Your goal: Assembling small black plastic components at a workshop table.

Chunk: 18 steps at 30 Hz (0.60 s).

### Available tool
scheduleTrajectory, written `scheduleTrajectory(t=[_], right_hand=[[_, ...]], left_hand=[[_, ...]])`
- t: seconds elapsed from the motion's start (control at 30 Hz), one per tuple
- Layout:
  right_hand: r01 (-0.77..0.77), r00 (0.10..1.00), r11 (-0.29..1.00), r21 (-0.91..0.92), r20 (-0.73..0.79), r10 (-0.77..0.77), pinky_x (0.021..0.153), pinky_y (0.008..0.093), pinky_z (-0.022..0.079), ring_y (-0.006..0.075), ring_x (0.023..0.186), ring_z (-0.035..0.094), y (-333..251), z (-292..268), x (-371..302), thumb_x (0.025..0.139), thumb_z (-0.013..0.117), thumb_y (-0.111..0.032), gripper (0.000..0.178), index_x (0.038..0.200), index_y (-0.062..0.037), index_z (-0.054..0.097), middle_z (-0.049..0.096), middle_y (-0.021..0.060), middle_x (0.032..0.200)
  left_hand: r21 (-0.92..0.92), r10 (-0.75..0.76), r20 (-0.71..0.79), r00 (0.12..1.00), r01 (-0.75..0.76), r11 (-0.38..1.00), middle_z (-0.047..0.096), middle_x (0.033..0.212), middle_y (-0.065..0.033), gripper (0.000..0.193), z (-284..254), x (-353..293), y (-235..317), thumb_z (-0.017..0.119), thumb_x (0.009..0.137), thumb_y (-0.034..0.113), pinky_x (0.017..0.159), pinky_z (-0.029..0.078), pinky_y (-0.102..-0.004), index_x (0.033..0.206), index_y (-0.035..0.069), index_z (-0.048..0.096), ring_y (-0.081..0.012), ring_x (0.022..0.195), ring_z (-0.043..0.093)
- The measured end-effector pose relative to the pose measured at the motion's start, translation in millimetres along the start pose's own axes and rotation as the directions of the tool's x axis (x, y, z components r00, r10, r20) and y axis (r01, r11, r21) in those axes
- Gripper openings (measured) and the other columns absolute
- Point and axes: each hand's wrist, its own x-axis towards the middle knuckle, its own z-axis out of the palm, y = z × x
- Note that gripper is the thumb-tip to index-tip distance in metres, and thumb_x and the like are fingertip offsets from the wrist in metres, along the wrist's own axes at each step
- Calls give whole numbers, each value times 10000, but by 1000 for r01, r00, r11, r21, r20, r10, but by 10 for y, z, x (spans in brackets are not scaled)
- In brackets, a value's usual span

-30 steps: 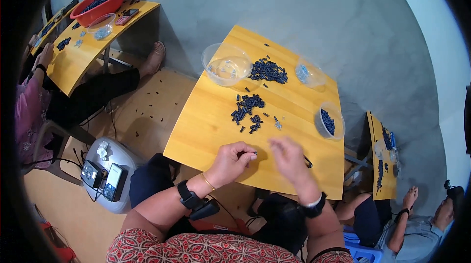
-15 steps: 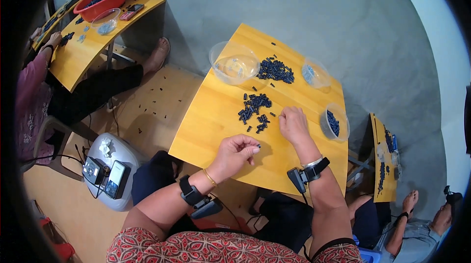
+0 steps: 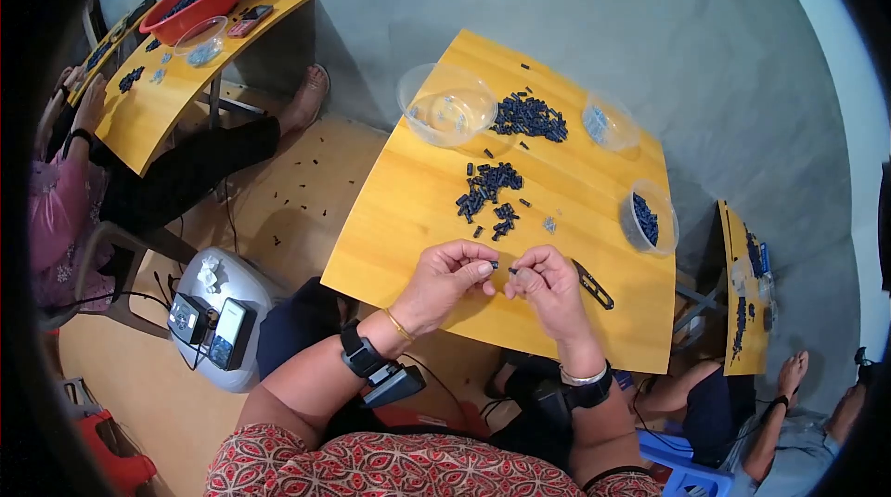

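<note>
My left hand point(image 3: 452, 274) and my right hand point(image 3: 548, 285) meet over the near edge of a small yellow table point(image 3: 408, 209). Each pinches a tiny dark blue part point(image 3: 502, 267) between thumb and fingertips, and the two hands almost touch. Just beyond them lies a loose pile of the same small dark parts point(image 3: 487, 191). A bigger heap of parts point(image 3: 529, 116) sits at the far side. A dark slim tool point(image 3: 592, 284) lies on the table right of my right hand.
A large clear bowl point(image 3: 445, 105) stands at the far left of the table; two smaller clear cups point(image 3: 608, 122) point(image 3: 647, 217) hold parts at the right. Other people sit at yellow tables at left point(image 3: 158, 98) and right point(image 3: 742, 302). A white device point(image 3: 215, 311) sits on the floor.
My right hand reached out to the loose pile of parts, then came back to the near edge beside my left hand, where both now pinch small parts together.
</note>
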Motion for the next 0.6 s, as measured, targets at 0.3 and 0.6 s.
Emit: scheduleTrajectory(t=[0.3,0.6], right_hand=[[25,999,932,363,18,-34,612,235,426,99,657,522,181,80,8,852,546,-91,97,908,-23,507,544,31,746],[17,1000,931,363,-10,-14,616,216,440,84,664,514,136,114,9,850,550,-89,84,890,-26,511,540,21,739]], left_hand=[[-18,20,52,998,-19,1000,596,805,-74,117,21,-8,14,543,836,26,666,507,-264,945,-2,574,-143,695,588],[42,10,49,999,-12,999,604,815,-87,112,30,-17,26,535,835,14,682,515,-264,937,-20,567,-149,705,603]])
